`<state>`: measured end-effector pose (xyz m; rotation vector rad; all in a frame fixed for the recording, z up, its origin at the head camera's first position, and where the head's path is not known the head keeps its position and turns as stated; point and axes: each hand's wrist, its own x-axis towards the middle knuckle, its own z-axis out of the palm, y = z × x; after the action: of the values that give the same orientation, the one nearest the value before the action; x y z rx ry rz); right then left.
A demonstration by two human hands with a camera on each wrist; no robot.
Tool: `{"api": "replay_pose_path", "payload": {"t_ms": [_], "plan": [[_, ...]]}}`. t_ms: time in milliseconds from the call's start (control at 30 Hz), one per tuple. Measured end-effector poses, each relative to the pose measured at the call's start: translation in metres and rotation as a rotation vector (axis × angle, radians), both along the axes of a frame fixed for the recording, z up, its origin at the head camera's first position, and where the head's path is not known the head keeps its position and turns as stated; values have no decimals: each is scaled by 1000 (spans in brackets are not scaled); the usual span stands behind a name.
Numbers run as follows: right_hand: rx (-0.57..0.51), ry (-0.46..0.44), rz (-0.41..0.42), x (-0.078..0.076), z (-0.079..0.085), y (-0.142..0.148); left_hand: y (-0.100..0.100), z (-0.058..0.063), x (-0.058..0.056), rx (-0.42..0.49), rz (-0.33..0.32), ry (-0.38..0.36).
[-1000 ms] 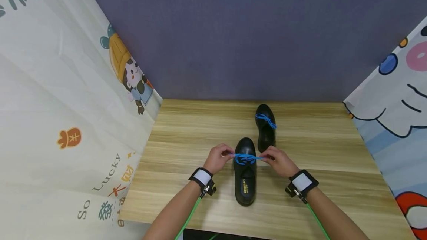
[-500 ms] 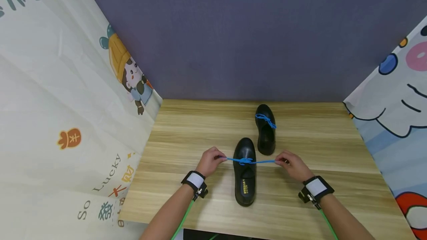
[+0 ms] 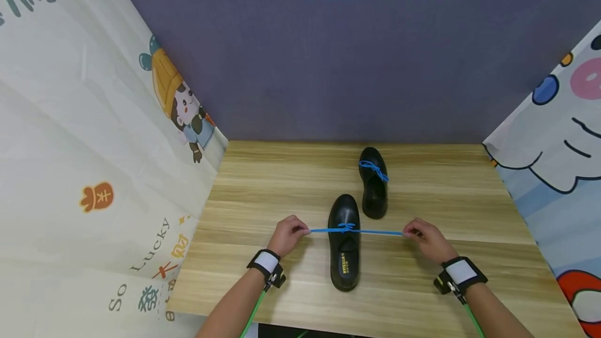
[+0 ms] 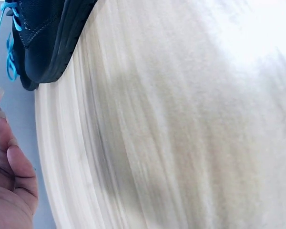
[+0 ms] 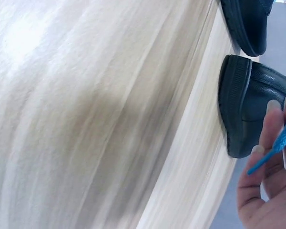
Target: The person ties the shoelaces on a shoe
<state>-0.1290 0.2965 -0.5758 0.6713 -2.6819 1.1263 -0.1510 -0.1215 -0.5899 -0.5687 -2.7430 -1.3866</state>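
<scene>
Two hands (image 3: 285, 237) (image 3: 429, 240), two laces (image 3: 380, 232) (image 3: 374, 169), two shoes (image 3: 344, 244) (image 3: 374, 192)

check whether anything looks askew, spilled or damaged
Nothing looks spilled or damaged. One mild oddity: the far black shoe with blue laces sits ahead and right of the near glossy black shoe, slightly angled, so the pair isn't side by side. The thin blue lace is pulled taut between left hand and right hand.

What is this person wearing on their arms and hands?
The left hand and right hand wear no gloves, and no sleeves show. Each side has a black wristband with a white rectangular patch, a small dark device and a thin green cable.
</scene>
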Motion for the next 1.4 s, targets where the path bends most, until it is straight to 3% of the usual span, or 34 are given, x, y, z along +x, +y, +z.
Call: {"api": "replay_pose_path", "payload": {"t_ms": [433,600,833,1133,1400], "plan": [[38,3,-95,8,-8,16,-10,-7,1,40,11,54],[37,-4,-78,8,-12,7,-6,-8,2,2,10,-7],[42,12,24,2,-15,-22,11,-6,1,-190,-60,58],[-8,-131,99,-6,-5,-68,43,8,-6,-175,-211,5],[5,-157,151,-7,-12,-89,57,5,-4,-203,-270,-9]]}}
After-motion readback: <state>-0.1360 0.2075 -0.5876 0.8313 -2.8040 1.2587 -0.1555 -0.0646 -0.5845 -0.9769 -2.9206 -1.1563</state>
